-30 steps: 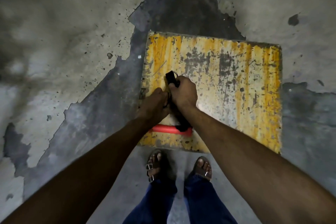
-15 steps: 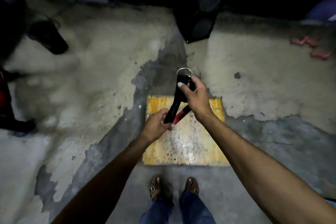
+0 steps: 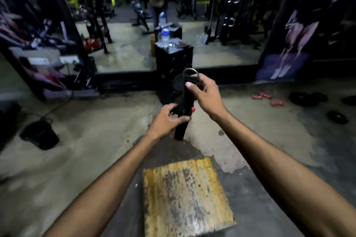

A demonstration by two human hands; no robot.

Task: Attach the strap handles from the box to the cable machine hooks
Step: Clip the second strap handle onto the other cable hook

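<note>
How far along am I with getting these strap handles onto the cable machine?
Done: a strap handle is up off the yellow box. In hand: the right hand grips it just below its metal ring, while the left hand holds the lower part near the red grip. Left: no hook is within reach here, so nothing is clipped on yet.

Black strap handle held upright.
Metal ring at top; red grip end pokes out beside its lower part.
</note>
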